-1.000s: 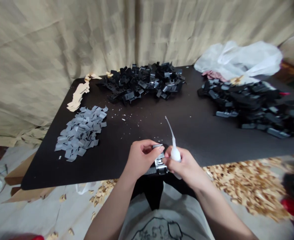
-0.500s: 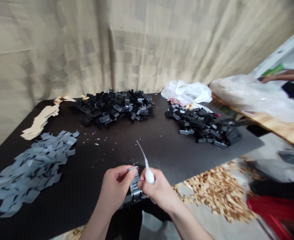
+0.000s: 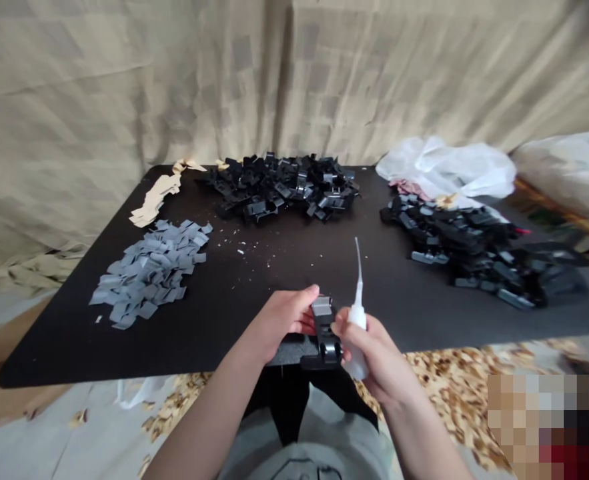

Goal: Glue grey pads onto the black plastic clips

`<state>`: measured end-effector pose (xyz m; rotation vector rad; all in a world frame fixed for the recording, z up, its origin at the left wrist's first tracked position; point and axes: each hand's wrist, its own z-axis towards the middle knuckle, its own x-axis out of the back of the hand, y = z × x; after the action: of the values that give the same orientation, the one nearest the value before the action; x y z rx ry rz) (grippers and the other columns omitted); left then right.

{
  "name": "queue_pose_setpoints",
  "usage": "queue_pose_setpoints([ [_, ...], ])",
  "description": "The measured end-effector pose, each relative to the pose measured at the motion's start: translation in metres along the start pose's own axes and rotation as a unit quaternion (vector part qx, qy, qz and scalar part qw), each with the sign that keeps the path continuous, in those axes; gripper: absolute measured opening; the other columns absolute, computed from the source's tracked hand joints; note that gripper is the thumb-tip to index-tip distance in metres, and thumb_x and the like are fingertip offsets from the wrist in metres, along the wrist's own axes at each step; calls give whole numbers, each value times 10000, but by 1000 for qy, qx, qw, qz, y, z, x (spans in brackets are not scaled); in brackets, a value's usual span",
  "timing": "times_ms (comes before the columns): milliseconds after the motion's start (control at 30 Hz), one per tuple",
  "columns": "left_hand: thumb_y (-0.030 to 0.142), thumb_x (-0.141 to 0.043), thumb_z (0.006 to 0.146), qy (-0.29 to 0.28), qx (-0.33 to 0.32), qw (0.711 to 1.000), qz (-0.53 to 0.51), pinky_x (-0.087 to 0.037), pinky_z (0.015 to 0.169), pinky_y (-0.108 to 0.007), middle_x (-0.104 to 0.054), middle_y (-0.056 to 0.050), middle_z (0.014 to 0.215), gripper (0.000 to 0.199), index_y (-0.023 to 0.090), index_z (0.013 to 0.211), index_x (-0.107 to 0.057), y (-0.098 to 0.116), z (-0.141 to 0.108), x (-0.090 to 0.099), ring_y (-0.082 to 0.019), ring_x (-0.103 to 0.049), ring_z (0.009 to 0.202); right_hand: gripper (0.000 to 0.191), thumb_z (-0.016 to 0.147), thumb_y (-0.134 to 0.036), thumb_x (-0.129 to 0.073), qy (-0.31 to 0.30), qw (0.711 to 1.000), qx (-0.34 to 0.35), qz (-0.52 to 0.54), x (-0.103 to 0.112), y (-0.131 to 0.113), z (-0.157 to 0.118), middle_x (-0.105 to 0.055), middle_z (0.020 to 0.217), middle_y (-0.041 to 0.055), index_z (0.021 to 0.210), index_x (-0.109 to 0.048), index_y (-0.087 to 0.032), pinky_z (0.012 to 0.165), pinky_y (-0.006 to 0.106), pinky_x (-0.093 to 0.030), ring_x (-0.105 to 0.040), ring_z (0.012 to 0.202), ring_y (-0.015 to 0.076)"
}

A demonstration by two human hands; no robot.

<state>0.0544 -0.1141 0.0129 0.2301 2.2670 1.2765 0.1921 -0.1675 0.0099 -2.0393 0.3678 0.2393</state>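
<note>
We note the left hand (image 3: 284, 320) holding a black plastic clip (image 3: 327, 350) upright at the near edge of the table, low center of the frame, with a grey tab (image 3: 322, 307) at its top end. The fingers (image 3: 301, 300) curl close together against the clip; the thumb is hidden, so we cannot tell the exact pinch. The right hand (image 3: 377, 353) wraps pressed-together fingers around a white squeeze bottle (image 3: 358, 340) just beside the clip, its thin nozzle (image 3: 357, 267) pointing up, clear of the clip. We judge the step in hand to be bringing bottle and clip together; reaching the clip would call for tipping the nozzle over.

On the black tabletop (image 3: 294, 267) lie grey tabs (image 3: 147, 273) at left, black clips (image 3: 279, 187) upper center, a larger black heap (image 3: 474, 257) at right, tan strips (image 3: 157, 197) upper left, and a white plastic bag (image 3: 444, 167) beyond. Wood chips (image 3: 454, 393) cover the floor below.
</note>
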Motion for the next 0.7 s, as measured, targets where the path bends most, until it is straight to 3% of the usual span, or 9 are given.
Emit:
queue_pose_setpoints([
  [300,381,-466,790,-20,-8,999,-41,-438,669,-290,-615,-80,697,393,74,967,-637,-6,-2,11,-140,-547,611,245,564,-236,-646,-16,999,-31,22,-2,1,1,-411,466,-73,680,-448,-152,352,128,-320,-368,359,19],
  [467,426,-487,778,-7,4,998,-55,-441,664,-283,-603,-61,695,407,96,963,-637,-8,-2,15,-140,-555,623,253,588,-248,-643,-24,999,-23,-4,-3,5,3,-404,461,-78,720,-446,-159,392,155,-356,-363,374,27],
  [533,471,-510,763,29,4,999,-37,-443,656,-270,-620,-62,731,429,118,974,-633,-8,-3,17,-138,-562,641,260,609,-289,-641,0,999,7,-50,2,4,9,-406,453,-73,711,-438,-160,401,164,-347,-363,383,35],
  [600,486,-533,748,84,1,996,-7,-443,648,-252,-630,-58,749,428,136,972,-635,-8,-4,21,-130,-560,651,258,661,-353,-612,56,983,43,-167,13,-2,24,-422,446,-56,698,-446,-159,393,170,-321,-377,389,50],
  [700,510,-556,719,151,-9,988,20,-446,636,-234,-590,-25,661,428,132,894,-651,-13,-1,26,-114,-533,624,231,738,-362,-557,174,918,71,-350,44,-32,63,-472,481,-22,693,-491,-146,394,190,-320,-417,404,74],
])
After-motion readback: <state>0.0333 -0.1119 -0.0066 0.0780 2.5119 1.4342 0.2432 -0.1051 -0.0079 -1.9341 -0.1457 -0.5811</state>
